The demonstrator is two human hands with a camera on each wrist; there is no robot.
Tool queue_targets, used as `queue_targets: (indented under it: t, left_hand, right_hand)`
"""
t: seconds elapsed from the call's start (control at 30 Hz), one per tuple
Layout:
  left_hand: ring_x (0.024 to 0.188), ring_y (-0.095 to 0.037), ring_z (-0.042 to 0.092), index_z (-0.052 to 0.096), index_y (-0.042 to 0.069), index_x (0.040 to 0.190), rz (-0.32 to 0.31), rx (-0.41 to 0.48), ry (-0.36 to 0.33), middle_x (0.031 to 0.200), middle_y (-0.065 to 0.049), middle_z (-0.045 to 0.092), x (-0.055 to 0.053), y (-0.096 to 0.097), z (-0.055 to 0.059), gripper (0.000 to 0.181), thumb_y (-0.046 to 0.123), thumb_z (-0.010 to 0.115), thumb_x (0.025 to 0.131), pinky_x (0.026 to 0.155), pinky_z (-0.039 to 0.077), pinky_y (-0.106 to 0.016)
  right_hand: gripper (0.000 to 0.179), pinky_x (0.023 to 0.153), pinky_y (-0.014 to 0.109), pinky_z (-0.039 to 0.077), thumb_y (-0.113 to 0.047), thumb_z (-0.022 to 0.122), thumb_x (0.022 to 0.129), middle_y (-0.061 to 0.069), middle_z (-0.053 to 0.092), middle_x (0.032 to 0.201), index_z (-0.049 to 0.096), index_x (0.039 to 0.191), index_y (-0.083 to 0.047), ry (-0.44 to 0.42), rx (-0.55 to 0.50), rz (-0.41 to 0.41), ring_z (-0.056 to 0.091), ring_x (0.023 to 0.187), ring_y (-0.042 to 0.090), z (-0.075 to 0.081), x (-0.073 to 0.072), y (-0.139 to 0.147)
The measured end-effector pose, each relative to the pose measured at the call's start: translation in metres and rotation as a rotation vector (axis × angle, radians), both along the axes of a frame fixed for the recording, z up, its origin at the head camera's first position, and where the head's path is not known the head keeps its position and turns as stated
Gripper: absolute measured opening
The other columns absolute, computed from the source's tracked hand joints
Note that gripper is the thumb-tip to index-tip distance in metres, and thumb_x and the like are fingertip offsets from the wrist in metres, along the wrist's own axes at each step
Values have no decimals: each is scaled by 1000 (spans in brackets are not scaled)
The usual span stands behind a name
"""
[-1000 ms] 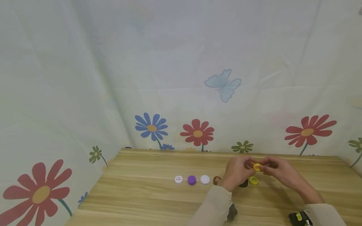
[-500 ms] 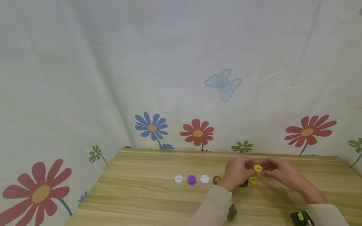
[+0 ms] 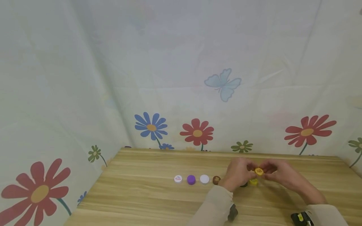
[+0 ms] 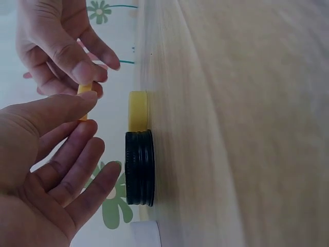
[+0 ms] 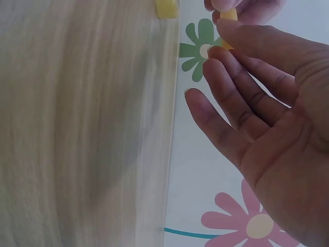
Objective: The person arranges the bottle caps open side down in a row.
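A small orange-yellow bottle cap [image 3: 259, 171] with print on its face is held above the table between both hands. My left hand [image 3: 238, 172] pinches one edge between thumb and finger. From the other side my right hand [image 3: 282, 172] pinches it the same way, its remaining fingers spread in the right wrist view. Below the hands a yellow cap [image 4: 138, 110] lies on the table, right beside a black ridged cap [image 4: 139, 168]. In the head view the left hand partly covers the black cap.
Left of the hands, a row on the wooden table [image 3: 135, 194] holds a white cap with red print [image 3: 178, 179], a purple cap [image 3: 191, 180], a plain white cap [image 3: 204, 179] and a brown cap [image 3: 216, 180]. A flowered cloth [image 3: 169, 78] hangs behind the table's back edge.
The held cap has moved slightly down and to the right, its printed face now tilted further upward. It now overlaps the yellow cap's upper edge more closely. The row of caps has stayed put.
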State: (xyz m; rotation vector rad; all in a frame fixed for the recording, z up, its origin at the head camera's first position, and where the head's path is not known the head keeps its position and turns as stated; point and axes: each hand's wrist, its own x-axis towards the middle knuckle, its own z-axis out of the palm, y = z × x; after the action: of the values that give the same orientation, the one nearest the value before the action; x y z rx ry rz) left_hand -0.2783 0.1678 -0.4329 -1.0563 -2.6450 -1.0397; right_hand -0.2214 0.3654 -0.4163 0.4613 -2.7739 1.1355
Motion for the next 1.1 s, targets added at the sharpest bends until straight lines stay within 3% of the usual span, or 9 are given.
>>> queue_targets:
  t: [0.2,0.53,0.7,1.1]
  left_hand:
    - [79,7,56,84,21,103,31,-10,-39,86,18,71,3,5,1,19,17,90,86,69,43,-9]
    - [75,7,54,84,26,95,92,-90,-28,82,22,69,6,14,-1,15,22,93,83,68,38,-12]
    - [74,9,54,84,28,94,112,-119,-34,79,23,70,6,17,-2,19,26,96,79,67,37,-11]
    - [72,10,53,84,31,94,119,-180,-8,79,24,69,10,20,-1,17,29,94,81,67,36,-11]
  right_hand:
    - [21,73,27,58,2,81,89,4,72,98,72,108,2,-2,4,11,66,85,12,-5,-1,3]
    - [20,71,26,57,6,80,86,9,72,94,71,103,3,9,6,36,65,83,9,-12,-1,9]
    - [19,71,26,56,3,82,86,4,72,93,72,102,2,-7,33,16,65,83,9,-15,-2,9]
    - [22,72,25,56,1,83,85,4,71,94,70,102,2,-62,29,11,65,84,13,-17,-3,12]
